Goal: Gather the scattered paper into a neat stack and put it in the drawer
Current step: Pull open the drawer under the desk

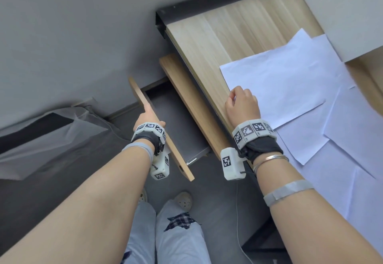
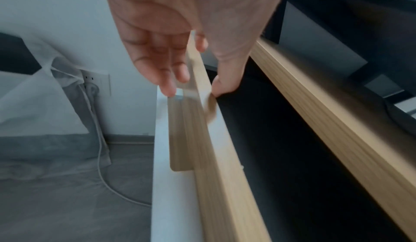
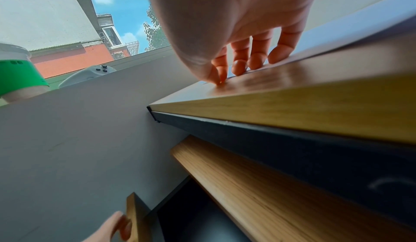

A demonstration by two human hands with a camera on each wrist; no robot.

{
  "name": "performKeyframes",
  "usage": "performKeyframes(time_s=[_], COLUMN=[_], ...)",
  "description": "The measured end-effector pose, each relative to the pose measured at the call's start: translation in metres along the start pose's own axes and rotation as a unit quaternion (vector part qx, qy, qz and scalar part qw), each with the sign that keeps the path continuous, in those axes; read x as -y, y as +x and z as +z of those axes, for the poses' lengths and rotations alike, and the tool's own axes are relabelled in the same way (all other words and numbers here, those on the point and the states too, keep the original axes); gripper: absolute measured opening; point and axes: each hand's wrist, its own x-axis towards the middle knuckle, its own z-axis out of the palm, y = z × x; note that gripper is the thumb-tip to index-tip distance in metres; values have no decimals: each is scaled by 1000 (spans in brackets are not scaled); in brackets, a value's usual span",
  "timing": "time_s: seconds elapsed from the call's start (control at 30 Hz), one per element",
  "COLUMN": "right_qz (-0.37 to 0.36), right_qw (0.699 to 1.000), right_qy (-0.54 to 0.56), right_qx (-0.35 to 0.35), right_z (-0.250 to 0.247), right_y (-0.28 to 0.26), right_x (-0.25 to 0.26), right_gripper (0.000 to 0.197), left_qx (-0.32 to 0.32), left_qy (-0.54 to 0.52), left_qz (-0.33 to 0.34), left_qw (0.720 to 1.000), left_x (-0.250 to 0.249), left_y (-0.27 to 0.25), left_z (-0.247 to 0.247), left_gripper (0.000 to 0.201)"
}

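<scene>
Several white paper sheets point(image 1: 310, 102) lie scattered and overlapping on the wooden desk point(image 1: 217, 35). My right hand point(image 1: 241, 102) rests at the desk's left edge, where thumb and forefinger pinch the near corner of the top sheet point(image 3: 337, 32); the right hand point(image 3: 219, 81) has its other fingertips on that sheet's edge. Below the desk the drawer point(image 1: 172, 114) stands pulled out, its dark inside empty. My left hand point(image 1: 148, 114) grips the top edge of the drawer's wooden front point(image 2: 216, 157); in the left wrist view the left hand point(image 2: 193, 87) has fingers outside and thumb inside.
A grey box point(image 1: 348, 15) stands on the desk's far right, over the sheets' edge. A second wooden panel point(image 1: 192, 102) runs under the desk edge. A green-banded cup point(image 3: 15, 71) and a controller point(image 3: 90, 73) sit on a ledge. A covered bundle point(image 1: 41, 139) and cable point(image 2: 101, 165) lie on the floor.
</scene>
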Motion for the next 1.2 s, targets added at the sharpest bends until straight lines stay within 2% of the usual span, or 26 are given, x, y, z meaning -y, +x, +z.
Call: performKeyframes(time_s=[0.1, 0.2, 0.33, 0.93, 1.2], right_qz=[-1, -1, 4, -3, 0], right_qw=[1000, 1000, 1000, 999, 998], right_qy=[-6, -11, -15, -38, -43], right_qx=[0, 0, -5, -22, -37], right_z=[1, 3, 5, 11, 13], right_y=[-2, -5, -10, -12, -13], right_x=[1, 1, 0, -2, -3], right_gripper=[21, 21, 21, 20, 21], left_qx=[-3, 17, 18, 17, 19], left_qy=[10, 33, 62, 75, 96], left_qz=[33, 22, 7, -59, -66], left_qw=[999, 999, 998, 995, 993], left_x=[15, 29, 51, 155, 166], left_y=[-1, -4, -8, -19, -21], left_z=[-5, -11, -17, -45, -50], left_gripper=[43, 29, 20, 23, 24])
